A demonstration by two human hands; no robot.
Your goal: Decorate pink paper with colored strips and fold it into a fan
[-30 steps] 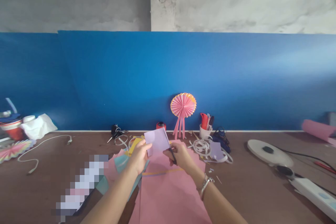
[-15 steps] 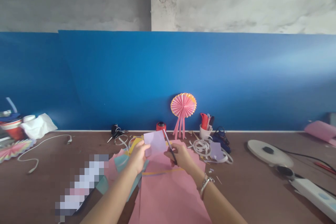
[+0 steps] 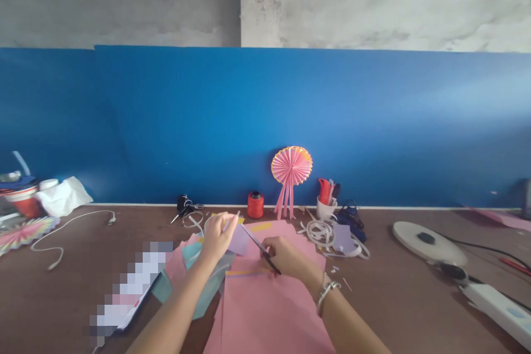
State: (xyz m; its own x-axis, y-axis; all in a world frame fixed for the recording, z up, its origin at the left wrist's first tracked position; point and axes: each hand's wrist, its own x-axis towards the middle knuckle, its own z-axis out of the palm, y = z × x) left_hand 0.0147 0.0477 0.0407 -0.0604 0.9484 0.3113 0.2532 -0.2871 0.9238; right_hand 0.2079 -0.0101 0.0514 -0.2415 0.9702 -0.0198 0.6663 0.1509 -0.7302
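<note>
My left hand (image 3: 216, 238) pinches a small lilac paper piece (image 3: 239, 240), now tilted low over the table. My right hand (image 3: 286, 257) grips black-handled scissors (image 3: 259, 248), whose blades reach left into the lilac paper. Both hands hover above a stack of large pink paper sheets (image 3: 269, 310) lying on the brown table (image 3: 394, 293). A silver bracelet (image 3: 327, 291) sits on my right wrist.
A pink paper fan rosette (image 3: 291, 167) leans on the blue wall. Nearby stand a red thread spool (image 3: 255, 204), a white cup of tools (image 3: 326, 207), white strips (image 3: 319, 230), another pair of scissors (image 3: 185, 209), a white round lamp base (image 3: 427, 240) and a power strip (image 3: 495, 304).
The lilac paper has dropped from upright to low and tilted. The scissors swung down and left, their blades now meeting the paper.
</note>
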